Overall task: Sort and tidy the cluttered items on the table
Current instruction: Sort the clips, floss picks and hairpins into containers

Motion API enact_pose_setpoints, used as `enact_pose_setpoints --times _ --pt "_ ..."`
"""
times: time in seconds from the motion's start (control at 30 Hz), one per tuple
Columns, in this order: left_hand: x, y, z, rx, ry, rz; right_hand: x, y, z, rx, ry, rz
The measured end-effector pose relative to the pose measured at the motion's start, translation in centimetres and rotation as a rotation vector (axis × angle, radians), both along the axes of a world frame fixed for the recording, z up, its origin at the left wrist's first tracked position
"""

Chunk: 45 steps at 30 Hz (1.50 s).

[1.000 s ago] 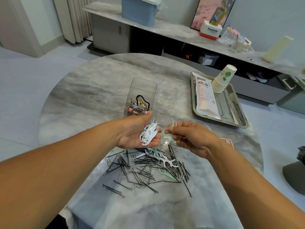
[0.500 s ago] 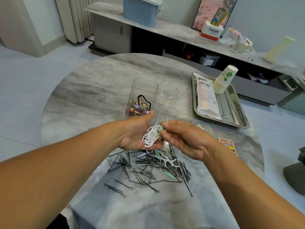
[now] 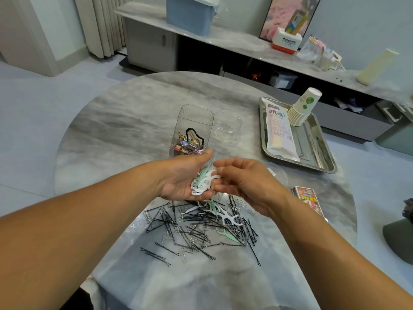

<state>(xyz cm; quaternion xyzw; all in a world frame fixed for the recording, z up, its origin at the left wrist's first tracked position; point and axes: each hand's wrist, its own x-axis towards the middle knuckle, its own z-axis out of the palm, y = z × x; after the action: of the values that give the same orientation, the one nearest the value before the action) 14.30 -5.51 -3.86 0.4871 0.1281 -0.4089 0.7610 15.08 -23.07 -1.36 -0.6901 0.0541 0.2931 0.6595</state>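
A: What have my hands got?

B: Your left hand (image 3: pixel 182 179) lies palm up, fingers curled under a bunch of floss picks (image 3: pixel 204 181), white and green. Your right hand (image 3: pixel 242 182) pinches at that bunch with its fingertips.

A: And the rest?

B: Hairpins (image 3: pixel 196 233), clips and more picks lie heaped on the table (image 3: pixel 125 135) just below your hands. The clear box (image 3: pixel 192 130) of hair clips stands just behind them.

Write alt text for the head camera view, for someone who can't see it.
A person's left hand cups a bunch of white and green floss picks, while the right hand touches the bunch with its fingertips. Below on the round marble table lies a mixed pile of black hairpins and paper clips, with a clear container of hair clips behind.
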Motion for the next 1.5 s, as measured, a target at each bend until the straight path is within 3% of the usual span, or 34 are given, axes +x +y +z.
enact_pose_setpoints --times 0.23,0.5,0.6,0.73,0.83,1.03,1.2,1.37,1.5 --pt "-0.1 0.4 -0.2 0.039 -0.106 -0.053 0.2 -0.5 -0.2 -0.097 -0.273 0.067" --pt "-0.2 0.4 0.2 -0.021 -0.112 -0.079 0.4 -1.0 -0.1 -0.102 -0.431 -0.162" --pt "-0.2 0.3 0.2 -0.015 -0.123 -0.100 0.0 -0.7 -0.2 -0.256 -0.394 -0.167" --pt "-0.6 -0.4 0.4 0.078 -0.159 -0.135 -0.7 0.3 -1.3 -0.235 -0.190 0.127" --pt "-1.1 -1.4 0.3 0.195 -0.175 -0.150 -1.0 0.7 -1.9 -0.262 -0.284 0.236" --pt "-1.3 -2.0 0.0 0.271 -0.184 -0.133 -1.2 0.4 -1.6 -0.245 -0.395 0.136" --pt "-1.2 -2.0 -0.1 0.295 -0.197 -0.145 -1.3 0.6 -1.6 -0.219 -0.389 0.189" --pt "-1.0 -2.4 -0.1 0.331 -0.234 -0.118 -1.2 0.6 -1.4 -0.189 -0.390 0.100" --pt "-0.7 -2.6 -0.3 0.544 -0.346 -0.117 -1.3 0.9 -0.8 -0.449 -0.476 -0.003"
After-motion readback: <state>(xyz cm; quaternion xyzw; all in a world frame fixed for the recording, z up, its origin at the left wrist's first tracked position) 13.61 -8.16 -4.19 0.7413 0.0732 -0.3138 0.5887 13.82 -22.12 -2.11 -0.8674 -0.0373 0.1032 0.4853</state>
